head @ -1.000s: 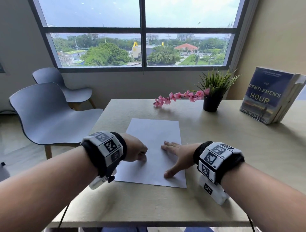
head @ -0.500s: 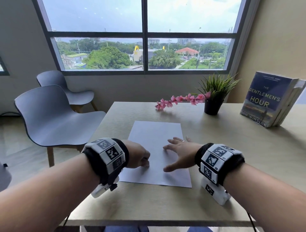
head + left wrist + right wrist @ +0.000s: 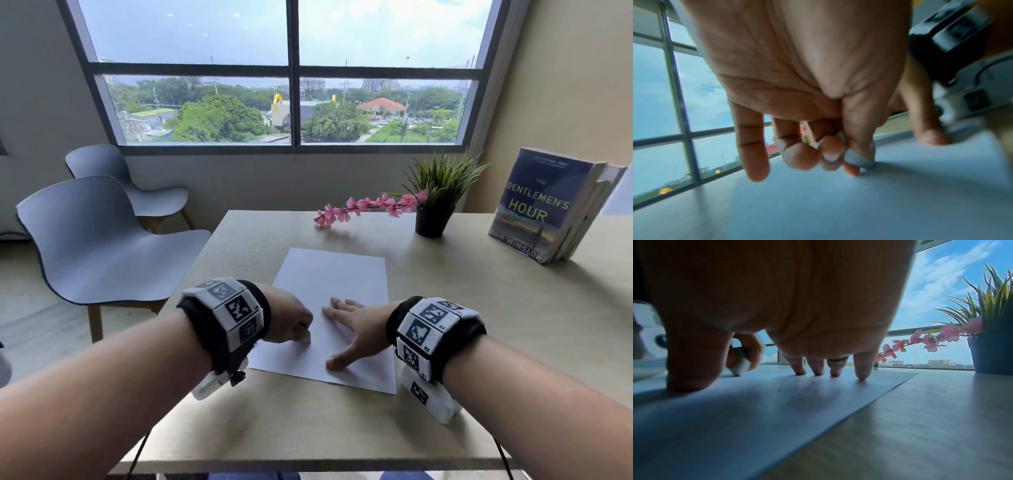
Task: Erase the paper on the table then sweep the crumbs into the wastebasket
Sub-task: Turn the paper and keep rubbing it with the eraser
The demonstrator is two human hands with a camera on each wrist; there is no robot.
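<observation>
A white sheet of paper [image 3: 334,284] lies on the wooden table [image 3: 479,308]. My left hand [image 3: 291,320] pinches a small white eraser [image 3: 858,160] between thumb and fingers and presses its tip onto the sheet's left part; the eraser [image 3: 741,367] also shows in the right wrist view. My right hand [image 3: 352,327] lies flat on the paper's right side, fingers spread, fingertips [image 3: 861,375] and thumb pressing it down. Tiny dark crumbs [image 3: 795,387] lie on the paper [image 3: 756,410] under that hand. No wastebasket is in view.
A potted plant [image 3: 435,205] with a pink flower sprig [image 3: 363,207] stands at the table's back. Books [image 3: 548,205] lean at the back right. Two grey chairs [image 3: 96,236] stand left of the table, under a large window.
The right hand has settled flat on the paper again, lower than half a second ago. The left hand with the eraser has shifted slightly on the sheet. The view has tilted a little.
</observation>
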